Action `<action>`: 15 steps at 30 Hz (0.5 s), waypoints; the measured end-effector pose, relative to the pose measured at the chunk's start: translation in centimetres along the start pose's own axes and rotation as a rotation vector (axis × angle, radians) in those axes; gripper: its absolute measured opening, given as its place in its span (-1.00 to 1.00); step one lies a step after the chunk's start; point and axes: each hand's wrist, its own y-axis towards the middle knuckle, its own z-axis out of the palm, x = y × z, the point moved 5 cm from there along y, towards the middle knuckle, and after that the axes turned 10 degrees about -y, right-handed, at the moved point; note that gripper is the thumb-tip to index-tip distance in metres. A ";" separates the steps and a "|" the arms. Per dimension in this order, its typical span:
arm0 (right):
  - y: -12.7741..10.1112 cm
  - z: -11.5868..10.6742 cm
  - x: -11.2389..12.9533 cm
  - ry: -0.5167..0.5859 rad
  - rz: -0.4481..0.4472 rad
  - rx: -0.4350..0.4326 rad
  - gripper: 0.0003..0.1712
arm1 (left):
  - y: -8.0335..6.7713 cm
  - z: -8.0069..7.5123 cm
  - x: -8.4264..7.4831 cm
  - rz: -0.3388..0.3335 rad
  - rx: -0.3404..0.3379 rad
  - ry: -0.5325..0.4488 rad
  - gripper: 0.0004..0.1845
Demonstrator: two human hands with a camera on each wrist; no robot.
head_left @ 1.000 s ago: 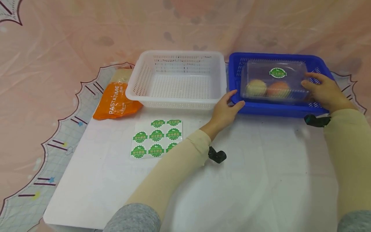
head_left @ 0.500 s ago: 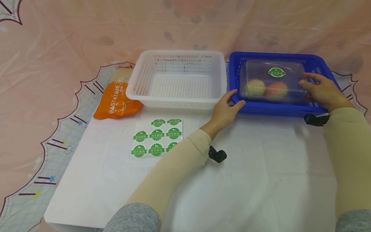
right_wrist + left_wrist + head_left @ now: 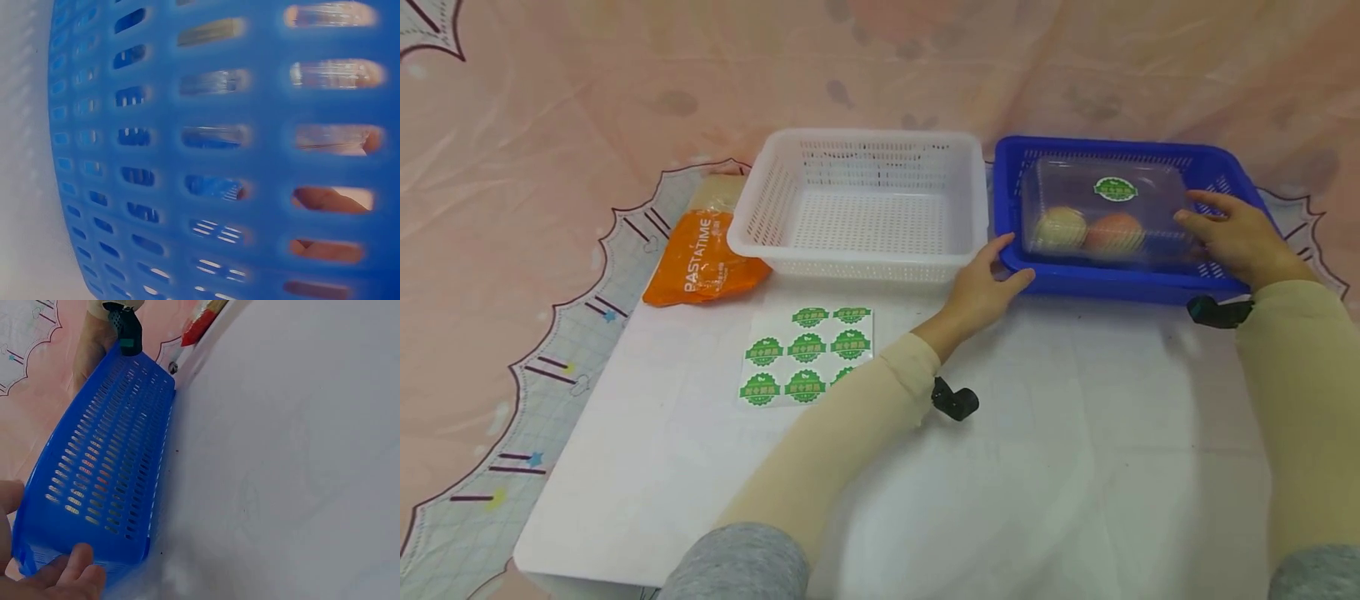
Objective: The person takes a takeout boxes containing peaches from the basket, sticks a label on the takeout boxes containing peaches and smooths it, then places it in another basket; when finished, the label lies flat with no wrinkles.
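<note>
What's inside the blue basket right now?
The blue basket holds a clear lidded box with a green sticker on top and two round fruits inside. The right hand covers the box's right end; what lies under the box is hidden.

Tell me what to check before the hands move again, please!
1. Clear box sits inside the blue basket: ok.
2. Green sticker is on the box lid: ok.
3. Left hand steadies the basket's near corner: ok.
4. Right hand is free of the box: not ok, its fingers touch the box's end.
5. Lid snapped fully closed: cannot tell.
</note>
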 end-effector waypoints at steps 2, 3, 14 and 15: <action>-0.1 -0.1 -0.1 0.009 -0.001 0.012 -0.02 | -0.2 -0.1 0.1 -0.011 0.034 0.024 -0.30; -0.2 -0.1 -0.1 0.016 -0.005 0.018 -0.02 | -0.4 -0.2 0.1 -0.016 0.052 0.036 -0.29; -1.5 -0.9 0.3 -0.028 -0.022 -0.085 -0.12 | -3.3 -4.3 -1.4 -0.076 0.286 0.131 -0.27; -1.7 -1.0 0.5 -0.025 -0.021 -0.090 -0.12 | -3.4 -5.0 -1.7 -0.072 0.291 0.136 -0.26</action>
